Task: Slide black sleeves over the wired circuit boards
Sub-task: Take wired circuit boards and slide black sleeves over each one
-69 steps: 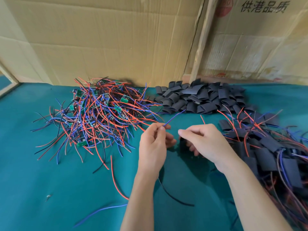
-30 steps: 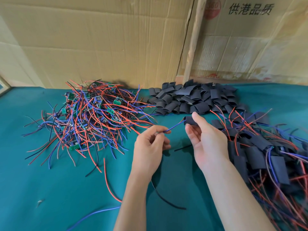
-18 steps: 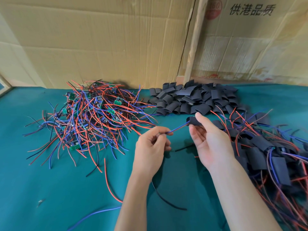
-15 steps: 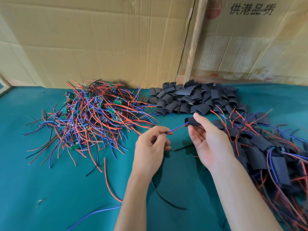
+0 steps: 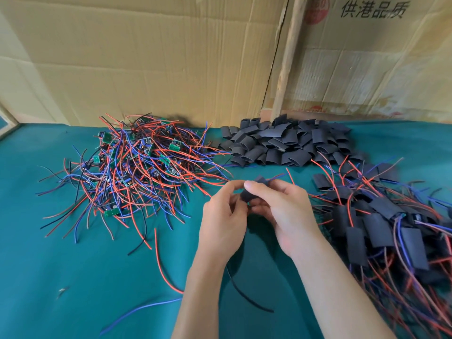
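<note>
both hands meet mid-table, fingers curled. my right hand [image 5: 285, 211] pinches a black sleeve [image 5: 249, 194], thumb across its top, fingers folded under it. my left hand [image 5: 223, 216] closes in from the other side, fingertips bunched at the sleeve's near end; what they pinch is hidden between the two hands, probably the board and its wires. red and blue wire ends [image 5: 276, 177] poke out beyond the sleeve's far side.

around them: a tangle of unsleeved wired boards [image 5: 137, 167] lies left of the hands, green boards showing through red, blue and black leads. a heap of loose black sleeves [image 5: 286, 145] sits behind, against the cardboard wall [image 5: 159, 57]. a pile of sleeved boards [image 5: 381, 216] spreads to the right, touching my right forearm's side of the table. stray red, blue and black wires [image 5: 161, 263] lie on the green cloth [image 5: 49, 265] near my left forearm. my own hands block the joint between sleeve and board.
</note>
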The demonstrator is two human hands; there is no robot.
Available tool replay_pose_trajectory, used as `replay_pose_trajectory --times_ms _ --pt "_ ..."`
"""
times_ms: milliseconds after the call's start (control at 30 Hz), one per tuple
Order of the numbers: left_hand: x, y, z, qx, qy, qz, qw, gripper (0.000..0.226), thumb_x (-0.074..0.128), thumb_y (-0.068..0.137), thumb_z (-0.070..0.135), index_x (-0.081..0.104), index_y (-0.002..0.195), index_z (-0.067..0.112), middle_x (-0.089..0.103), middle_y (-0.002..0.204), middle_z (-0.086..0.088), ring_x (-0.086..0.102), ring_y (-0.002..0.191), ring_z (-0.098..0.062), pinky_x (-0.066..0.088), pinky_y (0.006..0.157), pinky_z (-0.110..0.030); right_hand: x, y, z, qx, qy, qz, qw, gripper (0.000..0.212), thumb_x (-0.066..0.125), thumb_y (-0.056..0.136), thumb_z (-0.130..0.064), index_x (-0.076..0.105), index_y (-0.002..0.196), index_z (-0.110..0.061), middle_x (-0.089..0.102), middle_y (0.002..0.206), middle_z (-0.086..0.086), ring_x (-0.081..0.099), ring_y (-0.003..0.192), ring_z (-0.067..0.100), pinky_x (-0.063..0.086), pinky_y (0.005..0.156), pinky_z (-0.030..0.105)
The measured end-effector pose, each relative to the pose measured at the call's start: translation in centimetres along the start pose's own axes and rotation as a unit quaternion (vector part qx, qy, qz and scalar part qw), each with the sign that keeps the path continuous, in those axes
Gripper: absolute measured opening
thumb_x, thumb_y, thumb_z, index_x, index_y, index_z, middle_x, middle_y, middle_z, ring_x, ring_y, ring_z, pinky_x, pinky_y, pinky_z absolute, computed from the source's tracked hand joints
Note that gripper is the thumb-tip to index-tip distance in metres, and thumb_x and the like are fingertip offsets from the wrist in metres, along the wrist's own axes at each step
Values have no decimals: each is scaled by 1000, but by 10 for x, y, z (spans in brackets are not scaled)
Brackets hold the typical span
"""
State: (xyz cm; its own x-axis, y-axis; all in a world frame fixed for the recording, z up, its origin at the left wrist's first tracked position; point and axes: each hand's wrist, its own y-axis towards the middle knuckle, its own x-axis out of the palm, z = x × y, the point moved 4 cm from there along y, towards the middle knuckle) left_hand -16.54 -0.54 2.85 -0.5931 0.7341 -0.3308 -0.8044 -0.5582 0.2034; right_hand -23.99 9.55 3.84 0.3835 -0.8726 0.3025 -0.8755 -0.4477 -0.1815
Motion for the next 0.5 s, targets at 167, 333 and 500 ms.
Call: replay_pose_trajectory --times_ms 167,333,500 --pt "2 -1 5 -19 -50 -28 998 47 45 73 17 66 113 30 76 96 10 72 88 -19 58 86 -42 -5 1 -3 -34 -69 1 997 7 80 81 -3 75 84 -7 73 72 10 61 54 18 48 47 21" --pt "4 -1 5 10 -31 -34 999 34 50 81 25 70 108 33 75 92 11 71 80 -18 59 80 -45 -6 2 -3 -54 -90 -21 994 12 80 85 -13 77 96 -13 74 77 10 66 61 21 52 51 24" --pt "5 -1 4 3 -7 -41 999 39 48 85 20 72 111 37 74 99 24 71 87 -7 59 84 -42 -8 4 -3 -60 -110 -2 992 23 69 96 -29 79 89 -10 78 83 9 68 63 22 53 51 27"
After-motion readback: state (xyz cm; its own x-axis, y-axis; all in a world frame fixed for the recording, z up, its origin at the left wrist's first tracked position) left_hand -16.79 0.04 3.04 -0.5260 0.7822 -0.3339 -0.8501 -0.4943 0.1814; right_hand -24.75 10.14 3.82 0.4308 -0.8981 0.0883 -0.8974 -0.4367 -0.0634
